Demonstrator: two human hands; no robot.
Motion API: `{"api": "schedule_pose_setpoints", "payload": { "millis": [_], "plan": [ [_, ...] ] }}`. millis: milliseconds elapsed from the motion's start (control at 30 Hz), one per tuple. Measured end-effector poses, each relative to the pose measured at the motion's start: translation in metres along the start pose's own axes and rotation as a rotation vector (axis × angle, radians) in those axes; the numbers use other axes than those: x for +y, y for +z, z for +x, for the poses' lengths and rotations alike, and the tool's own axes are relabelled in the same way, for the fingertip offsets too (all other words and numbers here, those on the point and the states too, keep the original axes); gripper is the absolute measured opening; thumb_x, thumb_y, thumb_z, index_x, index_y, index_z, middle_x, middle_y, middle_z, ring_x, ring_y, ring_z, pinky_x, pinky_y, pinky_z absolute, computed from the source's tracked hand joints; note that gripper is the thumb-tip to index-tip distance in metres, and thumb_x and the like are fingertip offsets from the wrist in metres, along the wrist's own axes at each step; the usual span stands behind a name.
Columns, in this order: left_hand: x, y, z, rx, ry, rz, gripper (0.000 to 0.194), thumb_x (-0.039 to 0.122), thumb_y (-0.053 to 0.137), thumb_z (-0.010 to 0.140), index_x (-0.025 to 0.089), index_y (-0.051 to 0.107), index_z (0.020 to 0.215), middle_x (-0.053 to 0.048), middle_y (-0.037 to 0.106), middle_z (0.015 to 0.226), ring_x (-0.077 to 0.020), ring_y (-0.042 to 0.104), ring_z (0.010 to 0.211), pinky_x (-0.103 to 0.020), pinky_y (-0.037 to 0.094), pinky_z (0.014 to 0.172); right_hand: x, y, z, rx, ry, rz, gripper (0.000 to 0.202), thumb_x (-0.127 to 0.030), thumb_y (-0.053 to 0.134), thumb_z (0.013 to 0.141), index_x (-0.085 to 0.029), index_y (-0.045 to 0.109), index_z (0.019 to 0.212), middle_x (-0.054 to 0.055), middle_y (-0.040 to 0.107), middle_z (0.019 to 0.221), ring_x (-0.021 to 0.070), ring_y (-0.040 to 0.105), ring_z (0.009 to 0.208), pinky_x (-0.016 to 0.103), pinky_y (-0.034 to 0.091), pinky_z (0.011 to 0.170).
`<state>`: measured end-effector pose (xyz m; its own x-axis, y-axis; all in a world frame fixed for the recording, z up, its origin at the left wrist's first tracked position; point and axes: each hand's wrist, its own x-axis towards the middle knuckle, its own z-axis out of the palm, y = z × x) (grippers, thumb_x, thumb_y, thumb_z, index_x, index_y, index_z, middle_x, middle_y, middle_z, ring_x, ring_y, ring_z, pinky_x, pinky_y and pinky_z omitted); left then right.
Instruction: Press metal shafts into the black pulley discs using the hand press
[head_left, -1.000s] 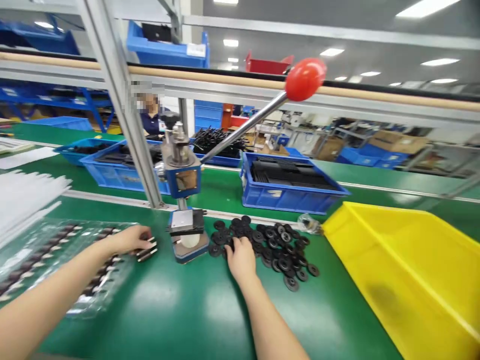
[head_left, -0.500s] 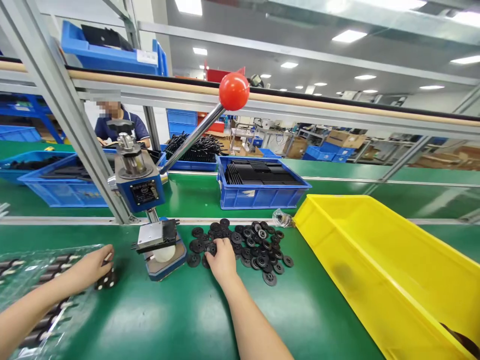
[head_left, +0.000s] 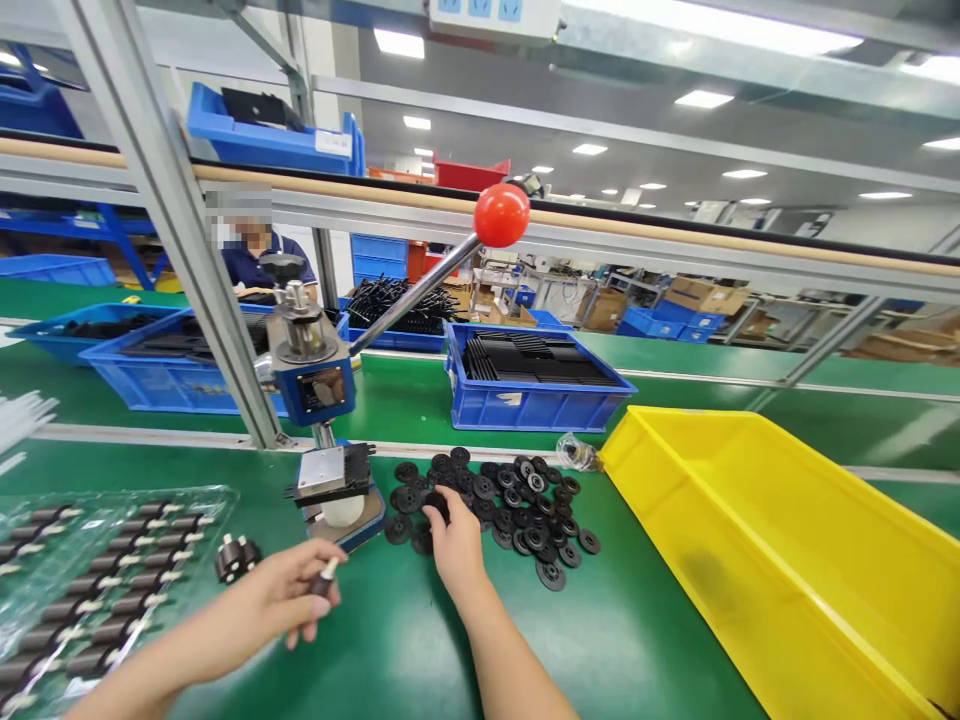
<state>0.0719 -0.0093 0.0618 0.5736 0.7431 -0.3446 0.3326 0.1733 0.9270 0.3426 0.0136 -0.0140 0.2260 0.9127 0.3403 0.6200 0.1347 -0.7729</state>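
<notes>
My left hand [head_left: 277, 600] is closed on a small dark cylinder [head_left: 324, 580] with a white tip, held above the mat in front of the hand press [head_left: 315, 390]. My right hand [head_left: 459, 550] pinches a black disc [head_left: 436, 506] at the near edge of a spread of black discs [head_left: 525, 510]. Left of the press stand a few more dark cylinders [head_left: 231, 560], upright and close together. Beside them lies a clear plastic tray [head_left: 217, 500] with rows of such cylinders. A black part with a metal block [head_left: 322, 470] sits on the press base.
A large yellow bin [head_left: 675, 500] stands at the right. Behind the discs is a blue crate [head_left: 525, 405] of black plates. The press lever ends in a red ball [head_left: 502, 215] above the bench. A small clear bag [head_left: 574, 452] lies near the bin. One person [head_left: 262, 255] sits beyond the frame.
My left hand has moved right from the standing cylinders, carrying one cylinder. My right hand has lifted slightly, with a disc now in its fingers. The view has shifted a little left.
</notes>
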Motion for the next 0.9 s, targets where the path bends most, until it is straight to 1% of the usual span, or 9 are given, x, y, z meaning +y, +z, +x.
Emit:
{"api": "schedule_pose_setpoints", "payload": {
  "millis": [67,133,200,267,400,567,733,800,900],
  "plan": [
    [-0.006,0.029,0.022,0.021,0.014,-0.128,0.044,0.034,0.069,0.072,0.023,0.049,0.11,-0.005,0.066,0.096,-0.0149,0.061,0.062,-0.024,0.042,0.05,-0.009,0.001,-0.01,-0.049,-0.03,0.064,0.032,-0.028,0.044,0.094,-0.019,0.057,0.122,0.005,0.069,0.089,0.0149,0.066,0.072,0.026,0.054,0.07],
    [-0.02,0.048,0.046,0.067,0.067,-0.226,0.037,0.033,0.072,0.069,0.019,0.052,0.096,-0.005,0.066,0.09,-0.0125,0.059,0.056,-0.023,0.041,0.047,-0.018,0.002,-0.019,-0.105,-0.069,0.107,0.029,-0.027,0.043,0.095,-0.02,0.059,0.118,0.002,0.068,0.081,0.0131,0.065,0.065,0.023,0.053,0.064],
    [-0.036,0.06,0.066,0.099,0.117,-0.298,0.034,0.033,0.073,0.069,0.017,0.055,0.093,-0.003,0.064,0.081,-0.0117,0.059,0.055,-0.023,0.043,0.047,-0.025,0.004,-0.027,-0.141,-0.113,0.123,0.024,-0.026,0.046,0.093,-0.021,0.062,0.11,0.002,0.069,0.086,0.0137,0.066,0.073,0.023,0.053,0.069],
    [-0.051,0.066,0.076,0.126,0.163,-0.321,0.033,0.033,0.072,0.072,0.017,0.057,0.097,0.001,0.06,0.072,-0.012,0.058,0.056,-0.023,0.044,0.048,-0.03,0.005,-0.031,-0.164,-0.156,0.124,0.02,-0.024,0.049,0.092,-0.021,0.064,0.105,0.004,0.069,0.095,0.0154,0.065,0.085,0.025,0.052,0.078],
    [-0.063,0.066,0.076,0.163,0.179,-0.327,0.035,0.033,0.073,0.074,0.017,0.057,0.1,0.002,0.058,0.071,-0.0128,0.059,0.059,-0.023,0.046,0.049,-0.035,0.007,-0.034,-0.21,-0.227,0.125,0.022,-0.02,0.05,0.09,-0.022,0.063,0.108,0.004,0.068,0.101,0.0161,0.063,0.094,0.028,0.05,0.085],
    [-0.058,0.063,0.071,0.142,0.171,-0.31,0.035,0.039,0.072,0.076,0.015,0.057,0.097,0.0,0.058,0.07,-0.0123,0.058,0.058,-0.023,0.046,0.049,-0.034,0.008,-0.034,-0.248,-0.261,0.118,0.026,-0.02,0.046,0.093,-0.021,0.062,0.114,0.005,0.068,0.103,0.0169,0.06,0.096,0.031,0.048,0.088],
    [-0.054,0.058,0.07,0.094,0.206,-0.315,0.035,0.044,0.064,0.084,0.014,0.057,0.101,0.0,0.059,0.065,-0.0114,0.055,0.055,-0.022,0.045,0.05,-0.037,0.004,-0.034,-0.321,-0.318,0.109,0.032,-0.02,0.042,0.095,-0.023,0.061,0.121,0.004,0.068,0.101,0.0163,0.06,0.092,0.032,0.048,0.086],
    [-0.053,0.057,0.069,0.083,0.217,-0.34,0.037,0.045,0.062,0.086,0.013,0.057,0.103,0.0,0.06,0.063,-0.0112,0.054,0.054,-0.022,0.044,0.05,-0.04,0.0,-0.033,-0.348,-0.346,0.112,0.034,-0.02,0.043,0.095,-0.023,0.06,0.124,0.005,0.067,0.111,0.0168,0.06,0.099,0.034,0.047,0.092],
    [-0.05,0.056,0.067,0.095,0.207,-0.382,0.04,0.048,0.065,0.083,0.013,0.059,0.102,0.0,0.059,0.063,-0.0114,0.054,0.054,-0.021,0.044,0.049,-0.045,-0.006,-0.032,-0.384,-0.371,0.108,0.037,-0.022,0.049,0.092,-0.022,0.058,0.128,0.006,0.059,0.13,0.019,0.054,0.117,0.038,0.041,0.104]
  ]
}}
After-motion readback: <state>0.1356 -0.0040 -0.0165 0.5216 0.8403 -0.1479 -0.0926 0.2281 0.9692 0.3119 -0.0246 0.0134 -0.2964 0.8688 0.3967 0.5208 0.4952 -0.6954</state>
